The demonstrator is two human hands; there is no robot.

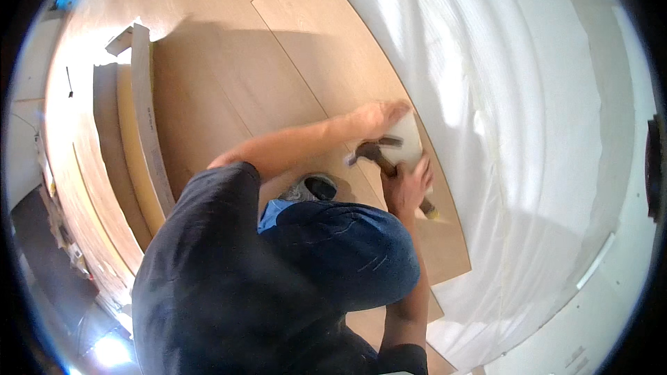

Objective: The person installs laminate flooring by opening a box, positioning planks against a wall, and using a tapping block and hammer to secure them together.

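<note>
My right hand [410, 185] is wrapped around the handle of a claw hammer [375, 151], whose dark metal head points toward the left. Just beyond it, my left hand [381, 118] is closed at the far end of a pale, flat block [410, 136]; motion slightly smears the fingers. The block lies over a light wood-look floor plank [368, 62], near the plank's right edge. Between the hammer head and the block I cannot make out whether they touch. My bent knee [347, 250] in dark blue trousers hides part of the planks below the hands.
White wavy underlay sheeting [479, 125] spreads right of the planks, up to a pale wall [625, 264]. At left, an open long carton [142, 90] stands beside more boards [90, 187]. My grey shoe [295, 189] rests on the laid planks. A bright lamp [111, 351] shines at lower left.
</note>
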